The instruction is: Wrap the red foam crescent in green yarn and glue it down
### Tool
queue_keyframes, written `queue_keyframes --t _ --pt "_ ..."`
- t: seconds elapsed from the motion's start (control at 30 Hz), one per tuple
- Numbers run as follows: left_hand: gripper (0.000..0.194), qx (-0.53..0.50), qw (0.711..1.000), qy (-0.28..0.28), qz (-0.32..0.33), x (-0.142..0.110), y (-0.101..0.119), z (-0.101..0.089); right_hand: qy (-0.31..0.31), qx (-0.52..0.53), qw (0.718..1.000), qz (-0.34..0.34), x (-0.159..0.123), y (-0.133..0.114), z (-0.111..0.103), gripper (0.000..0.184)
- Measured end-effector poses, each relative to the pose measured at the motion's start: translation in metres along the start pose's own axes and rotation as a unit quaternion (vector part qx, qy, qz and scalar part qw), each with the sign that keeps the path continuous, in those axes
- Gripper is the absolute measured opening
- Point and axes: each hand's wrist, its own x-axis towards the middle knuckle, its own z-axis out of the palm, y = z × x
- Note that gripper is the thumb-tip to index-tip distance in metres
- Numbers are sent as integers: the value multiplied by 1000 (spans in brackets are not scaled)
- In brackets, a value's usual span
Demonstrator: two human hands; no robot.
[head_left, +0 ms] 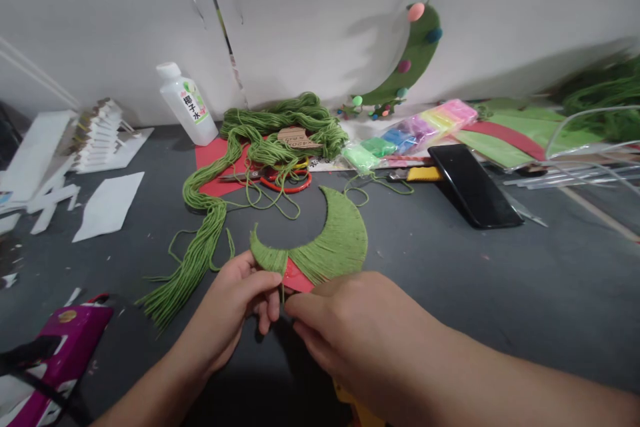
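Note:
A crescent wrapped in green yarn stands between my hands, with a bare red patch at its lower middle. My left hand grips the crescent's lower left part, thumb in front and fingers behind. My right hand is closed in a pinch just below the red patch. A short yarn strand runs down from the wrapping to its fingertips, which are partly hidden. Something yellow-orange shows beneath my right hand; I cannot tell what it is.
Behind lie a yarn skein, red-handled scissors, a yellow cutter, a black phone and bagged colored clay. A white bottle stands back left. A purple tool lies front left. A decorated crescent hangs behind.

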Motion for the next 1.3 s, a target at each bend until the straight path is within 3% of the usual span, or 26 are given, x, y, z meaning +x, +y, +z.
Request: queue_keyframes --t 0.27,0.47,0.63,0.9,1.07,1.3 --pt "20 59 998 14 -10 2 6 -5 65 -24 996 -57 -4 2 24 10" --pt "21 131 990 35 24 -4 9 -4 73 19 997 -33 -6 6 2 9" --pt "17 142 989 19 24 -8 13 -2 141 63 988 -14 -2 21 -19 18" --pt "19 103 995 -3 -13 -12 11 -1 189 124 974 -11 10 38 -17 11" --pt "20 93 995 -13 -26 -15 10 -1 189 129 973 -10 12 41 -17 7" --pt "21 105 994 -24 -15 -16 9 0 140 188 972 -1 16 41 -20 10"
